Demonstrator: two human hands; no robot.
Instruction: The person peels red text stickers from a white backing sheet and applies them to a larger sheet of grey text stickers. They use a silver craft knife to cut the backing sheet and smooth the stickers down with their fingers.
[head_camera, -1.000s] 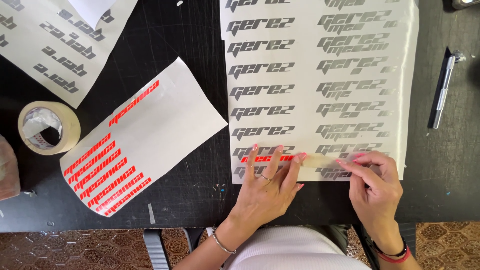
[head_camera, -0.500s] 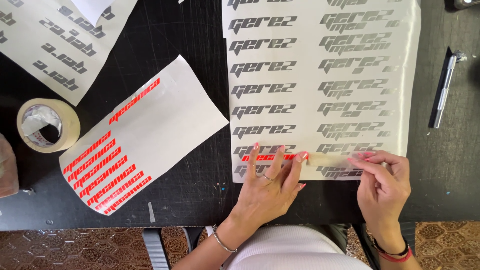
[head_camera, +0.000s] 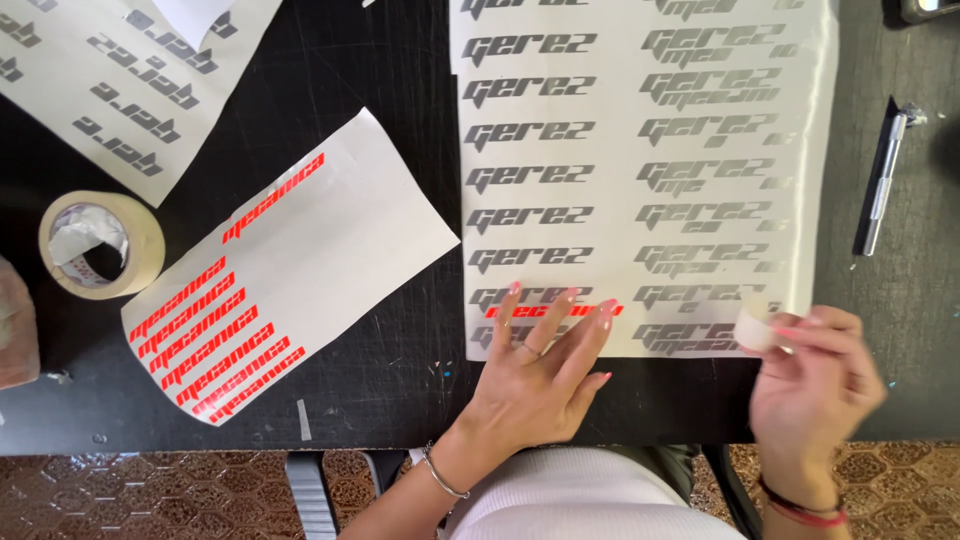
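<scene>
while the left hand (head_camera: 535, 375) lies flat on the decal sheet (head_camera: 640, 180), the right hand (head_camera: 815, 375) pinches a tape strip (head_camera: 752, 328) above the black table (head_camera: 400, 370).

To your left a tape roll (head_camera: 100, 243) sits on the black table (head_camera: 400, 120) — just beside it lies a curved white sheet (head_camera: 330, 240) with orange lettering. A grey-lettered sheet (head_camera: 120, 80) fills the upper-left corner — and a pen (head_camera: 883, 180) lies well off right.

Left hand (head_camera: 535, 375) flat, fingers spread, palm down, right hand (head_camera: 815, 375) raised, fingertips pinched together
</scene>
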